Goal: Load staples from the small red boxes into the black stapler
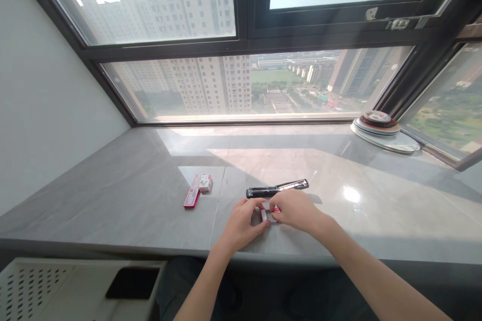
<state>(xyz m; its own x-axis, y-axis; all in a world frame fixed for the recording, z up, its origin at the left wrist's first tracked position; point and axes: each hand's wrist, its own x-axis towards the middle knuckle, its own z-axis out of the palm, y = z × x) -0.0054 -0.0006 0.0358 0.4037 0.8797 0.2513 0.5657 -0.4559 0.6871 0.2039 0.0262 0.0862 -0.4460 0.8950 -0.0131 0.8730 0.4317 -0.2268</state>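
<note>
A small red and white staple box (264,215) lies low over the sill between my hands. My left hand (243,223) is closed around its left end, thumb at the near side and fingers at the far side. My right hand (295,209) is pinched at the box's right part; its fingers hide whatever is between them. Just beyond my hands lies a black stapler (261,192), folded open, its shiny metal channel pointing right. To the left, a flat red and pink box (192,197) lies beside a small white and red box (205,183).
Stacked plates (384,133) stand at the right back corner of the grey stone sill (131,190), against the window frame (241,49). Below the sill's front edge, at left, is a white perforated plastic container (48,301) with a dark phone-like rectangle (132,283) on it.
</note>
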